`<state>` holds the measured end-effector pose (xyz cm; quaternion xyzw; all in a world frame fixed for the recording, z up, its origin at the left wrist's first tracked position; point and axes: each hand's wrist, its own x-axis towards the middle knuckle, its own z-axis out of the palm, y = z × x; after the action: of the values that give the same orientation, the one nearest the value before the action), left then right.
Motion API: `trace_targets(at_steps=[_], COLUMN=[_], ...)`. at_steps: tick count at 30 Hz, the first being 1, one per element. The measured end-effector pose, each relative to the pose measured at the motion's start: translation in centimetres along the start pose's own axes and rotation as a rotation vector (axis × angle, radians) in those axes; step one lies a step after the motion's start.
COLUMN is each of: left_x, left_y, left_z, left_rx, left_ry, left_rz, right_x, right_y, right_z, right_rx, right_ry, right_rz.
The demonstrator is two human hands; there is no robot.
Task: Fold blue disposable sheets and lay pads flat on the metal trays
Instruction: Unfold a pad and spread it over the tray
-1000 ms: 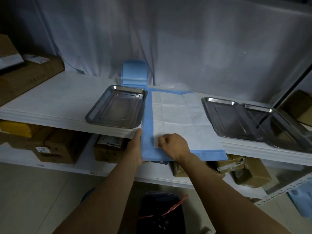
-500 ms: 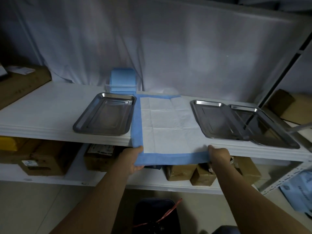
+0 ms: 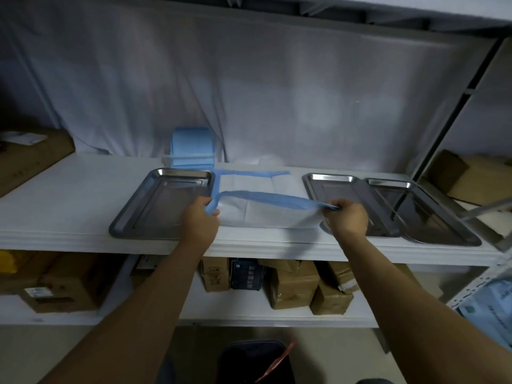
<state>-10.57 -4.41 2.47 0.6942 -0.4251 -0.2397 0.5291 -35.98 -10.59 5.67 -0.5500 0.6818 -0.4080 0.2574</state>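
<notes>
A blue-edged white pad (image 3: 260,214) lies on the white shelf between the metal trays. Its near edge is lifted and carried toward the back, so the pad is partly doubled over. My left hand (image 3: 201,218) pinches the near left corner and my right hand (image 3: 347,218) pinches the near right corner. An empty metal tray (image 3: 162,202) sits to the left of the pad. Two overlapping metal trays (image 3: 388,206) sit to the right. A stack of folded blue sheets (image 3: 192,146) stands at the back behind the left tray.
The white shelf (image 3: 69,189) has a draped cloth behind it. Cardboard boxes (image 3: 293,284) fill the lower shelf. A large box (image 3: 30,159) stands at the far left, another at the far right. A dark bin (image 3: 253,361) stands on the floor below.
Both hands gripped the pad's near corners at the shelf front, then lifted that edge and moved it toward the back, folding the pad over itself.
</notes>
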Motion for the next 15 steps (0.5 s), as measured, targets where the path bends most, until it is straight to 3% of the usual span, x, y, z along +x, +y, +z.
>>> trace_targets(at_steps=[3, 5, 8, 10, 13, 15], left_x=[0.9, 1.5, 2.4, 3.9, 7.0, 9.1], left_y=[0.9, 2.3, 2.9, 2.7, 2.9, 2.8], left_z=[-0.2, -0.1, 0.5, 1.0, 1.7, 2.6], left_rx=[0.295, 0.256, 0.115, 0.073, -0.034, 0.016], left_ry=[0.258, 0.24, -0.032, -0.111, -0.033, 0.059], left_rz=[0.215, 0.296, 0.211, 0.151, 0.025, -0.076], right_x=[1.1, 2.1, 3.8, 5.0, 7.3, 8.6], right_y=[-1.3, -1.9, -1.3, -1.2, -1.9, -2.6], right_z=[-0.6, -0.6, 0.5, 1.1, 2.3, 3.5], right_rx=[0.189, 0.287, 0.172, 0.137, 0.164, 0.235], right_ry=[0.015, 0.082, 0.085, 0.073, 0.114, 0.115], right_rz=[-0.082, -0.082, 0.029, 0.067, 0.044, 0.051])
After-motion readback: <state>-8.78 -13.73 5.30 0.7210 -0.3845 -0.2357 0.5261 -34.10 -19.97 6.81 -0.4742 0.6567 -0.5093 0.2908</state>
